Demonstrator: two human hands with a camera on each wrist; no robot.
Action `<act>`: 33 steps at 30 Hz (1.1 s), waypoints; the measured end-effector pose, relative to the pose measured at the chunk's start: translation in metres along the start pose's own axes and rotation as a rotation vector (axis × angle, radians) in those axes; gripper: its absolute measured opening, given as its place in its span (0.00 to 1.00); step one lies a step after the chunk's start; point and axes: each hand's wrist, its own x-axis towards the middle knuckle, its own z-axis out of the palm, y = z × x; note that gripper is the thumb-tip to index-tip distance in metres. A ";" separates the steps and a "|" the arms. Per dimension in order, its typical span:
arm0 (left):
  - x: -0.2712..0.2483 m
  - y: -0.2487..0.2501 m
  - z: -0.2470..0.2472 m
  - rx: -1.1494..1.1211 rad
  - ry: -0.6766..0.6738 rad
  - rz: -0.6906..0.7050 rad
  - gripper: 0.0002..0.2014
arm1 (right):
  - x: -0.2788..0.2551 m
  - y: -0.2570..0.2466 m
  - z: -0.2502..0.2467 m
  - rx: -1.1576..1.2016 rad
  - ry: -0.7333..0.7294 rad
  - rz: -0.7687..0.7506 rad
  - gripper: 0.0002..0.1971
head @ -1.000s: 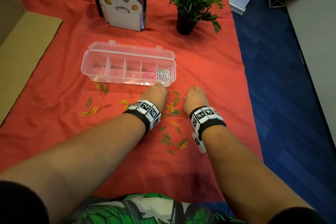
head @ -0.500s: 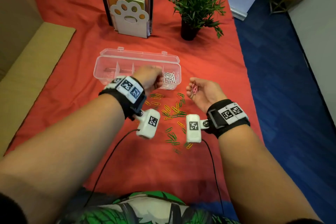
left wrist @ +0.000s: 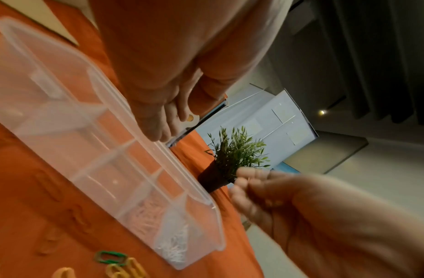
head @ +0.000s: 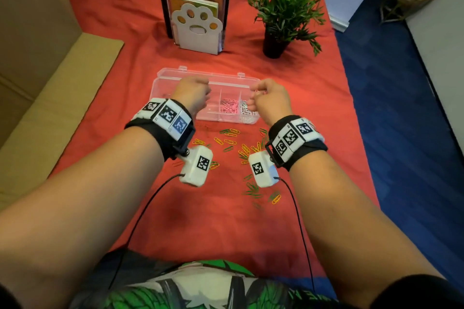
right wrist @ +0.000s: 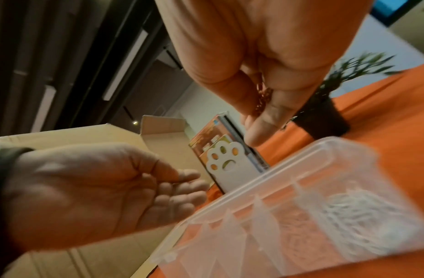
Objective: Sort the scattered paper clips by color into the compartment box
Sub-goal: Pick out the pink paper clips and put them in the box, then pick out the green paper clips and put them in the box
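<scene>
The clear compartment box (head: 157, 88) lies open on the red cloth. One right-hand compartment holds pink clips (head: 228, 108), and the end one holds white clips (head: 247, 111). My left hand (head: 200, 93) hovers over the middle compartments, fingers loosely curled, with nothing visible in it (right wrist: 177, 182). My right hand (head: 258, 98) hovers over the box's right end and pinches a few pink paper clips (head: 259, 93) between thumb and fingers (right wrist: 262, 96). Green, yellow and orange clips (head: 231, 139) lie scattered in front of the box.
A paw-shaped bookend (head: 197, 30) with books stands behind the box, and a potted plant (head: 283, 15) stands to its right. Cardboard (head: 50, 88) lies along the left. The table ends at the right above a blue floor (head: 401, 133).
Both hands rose from the scattered clips to the box. The right hand now carries pink clips over the box's right end. The left hand moved left from the pink compartment.
</scene>
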 end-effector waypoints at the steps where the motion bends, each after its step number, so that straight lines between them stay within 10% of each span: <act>1: -0.003 -0.003 -0.007 0.033 0.037 0.022 0.11 | 0.003 -0.005 0.008 -0.041 0.003 -0.037 0.15; 6: -0.020 -0.047 -0.053 0.274 0.144 0.045 0.10 | 0.002 -0.017 0.034 -0.444 -0.105 -0.050 0.28; 25: -0.074 -0.101 -0.024 1.091 -0.142 0.326 0.13 | -0.106 0.106 -0.011 -0.772 -0.124 0.073 0.08; 33: -0.077 -0.113 -0.021 1.229 -0.185 0.353 0.11 | -0.139 0.132 0.011 -0.889 -0.117 -0.045 0.20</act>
